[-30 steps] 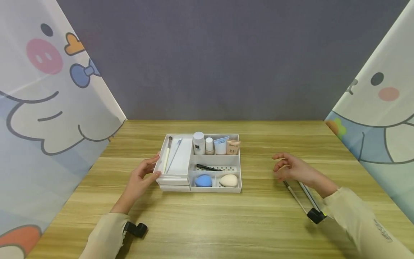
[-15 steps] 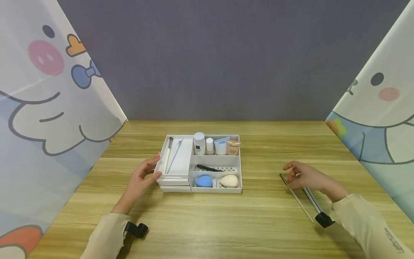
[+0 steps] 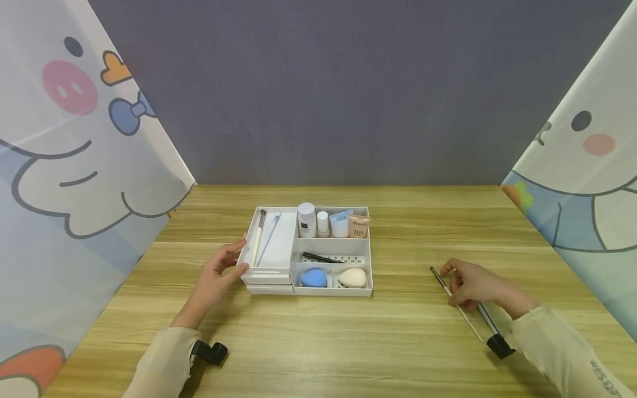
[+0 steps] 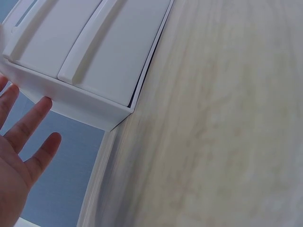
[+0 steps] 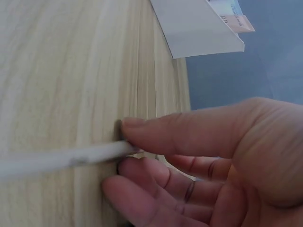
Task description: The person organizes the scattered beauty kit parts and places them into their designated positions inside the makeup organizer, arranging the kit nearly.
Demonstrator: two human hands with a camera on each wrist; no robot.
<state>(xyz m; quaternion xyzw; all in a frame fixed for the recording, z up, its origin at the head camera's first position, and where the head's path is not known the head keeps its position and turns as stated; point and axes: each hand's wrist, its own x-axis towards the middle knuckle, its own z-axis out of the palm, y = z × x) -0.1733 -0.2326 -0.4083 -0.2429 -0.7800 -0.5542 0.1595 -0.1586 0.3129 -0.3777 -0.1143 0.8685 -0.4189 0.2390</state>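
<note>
In the head view a white desk organizer [image 3: 330,292] stands on the table. My left hand [image 3: 219,273] rests against its left side with fingers spread, plain in the left wrist view. At the right, a thin brush [image 3: 469,322] with a dark tip and pale handle lies on the table. My right hand [image 3: 475,287] is over it, thumb and fingers bent on either side of the handle [image 5: 71,158]. Whether they grip it cannot be made out. Beneath that hand lies a grey stick-like thing [image 3: 486,317], partly hidden by the hand and wrist camera.
The organizer's left tray holds two brushes. Its right compartments hold a white bottle [image 3: 307,224], a small bottle [image 3: 323,225], two tubes [image 3: 340,225], a black pen [image 3: 320,257], a blue sponge [image 3: 314,278] and a cream sponge [image 3: 353,277]. A grey wall [image 3: 343,94] rises behind.
My right hand has moved down and slightly right, from above the brush's tip to its handle. The left hand and the organizer stay where they were.
</note>
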